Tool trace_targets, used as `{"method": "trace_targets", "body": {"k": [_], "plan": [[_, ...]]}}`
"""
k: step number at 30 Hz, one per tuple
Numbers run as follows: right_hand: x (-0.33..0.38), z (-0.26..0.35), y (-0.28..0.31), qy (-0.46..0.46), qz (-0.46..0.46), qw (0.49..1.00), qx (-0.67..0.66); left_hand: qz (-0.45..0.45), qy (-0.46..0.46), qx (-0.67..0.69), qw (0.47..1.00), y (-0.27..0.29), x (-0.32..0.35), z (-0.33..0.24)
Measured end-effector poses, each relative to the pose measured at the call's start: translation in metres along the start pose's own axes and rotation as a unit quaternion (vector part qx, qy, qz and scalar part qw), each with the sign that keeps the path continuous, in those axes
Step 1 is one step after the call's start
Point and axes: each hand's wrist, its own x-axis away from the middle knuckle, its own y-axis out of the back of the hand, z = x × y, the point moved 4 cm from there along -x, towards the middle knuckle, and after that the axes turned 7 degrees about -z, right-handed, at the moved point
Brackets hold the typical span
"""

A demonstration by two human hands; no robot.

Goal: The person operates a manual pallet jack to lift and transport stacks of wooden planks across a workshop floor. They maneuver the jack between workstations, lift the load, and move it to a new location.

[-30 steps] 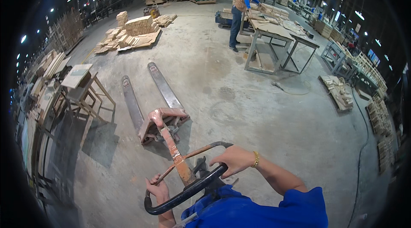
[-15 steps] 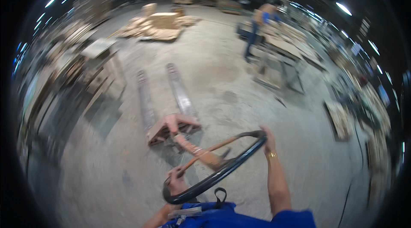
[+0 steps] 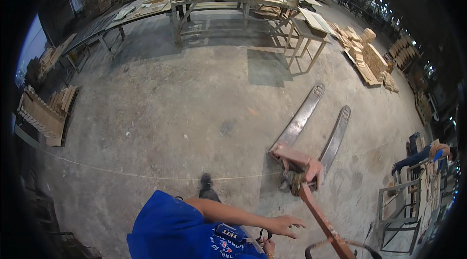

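A pallet jack (image 3: 296, 154) with a worn reddish body and two metal forks stands on the floor to my right. Its shaft (image 3: 325, 222) slants down toward the lower edge, where the loop handle (image 3: 373, 253) is partly cut off. My left hand (image 3: 286, 225) reaches across my body toward the shaft, fingers spread and holding nothing, apart from it. Lower down, my right hand (image 3: 267, 246) is at my chest with its fingers curled, beside a small black strap loop (image 3: 265, 234). Whatever those fingers hold is hidden.
Work tables (image 3: 214, 0) with boards line the far side. A small stand (image 3: 311, 30) holds a panel. Stacked wood pieces (image 3: 372, 62) lie at far right; another wood stack (image 3: 46, 113) is at left. A person (image 3: 423, 154) bends by a metal-framed table (image 3: 401, 205) at right.
Both hands have let go of the loop handle. My view has swung left, so the pallet jack now appears farther right. The left arm now crosses my body.
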Motion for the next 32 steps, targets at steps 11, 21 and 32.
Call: {"method": "trace_targets", "body": {"k": [11,21,32], "plan": [[-0.041,0.191,-0.219,0.114,0.010,0.980,0.164,-0.432,0.164,-0.113,0.879,0.368,0.247,0.024],[-0.105,0.304,-0.383,0.157,0.161,0.946,0.233,-0.499,0.121,-0.035,0.857,0.602,0.221,-0.011],[-0.269,0.586,-0.495,0.110,0.072,0.950,0.282,-0.491,0.515,-0.046,0.701,0.802,0.287,0.143]]}}
